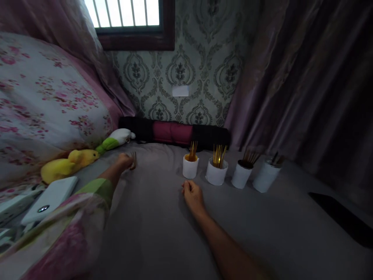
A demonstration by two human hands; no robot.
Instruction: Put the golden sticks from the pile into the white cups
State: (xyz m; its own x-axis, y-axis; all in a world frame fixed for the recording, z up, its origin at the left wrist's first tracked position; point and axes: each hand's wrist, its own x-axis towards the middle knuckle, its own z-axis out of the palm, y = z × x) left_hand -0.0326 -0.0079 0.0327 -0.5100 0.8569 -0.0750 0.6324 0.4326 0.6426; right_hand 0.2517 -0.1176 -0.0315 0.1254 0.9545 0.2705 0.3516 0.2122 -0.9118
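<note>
My left hand (124,160) is stretched forward on the left and closed on a small bunch of thin sticks (133,160), which point upward beside the fingers. My right hand (193,195) rests on the grey sheet (157,221), curled into a loose fist with nothing visible in it. Just beyond it stands a white cup (190,169) with golden-brown sticks. To its right follow a wider white cup (216,175) with yellow sticks, a white cup (240,177) with dark brown sticks, and a tilted-looking white container (265,178) with dark sticks.
A black and maroon long bag (171,132) lies along the wall. At left are a yellow plush toy (70,164), a green and white plush (116,139), and a white power bank (48,202). A flat black object (340,217) lies at right, near the curtain (279,77).
</note>
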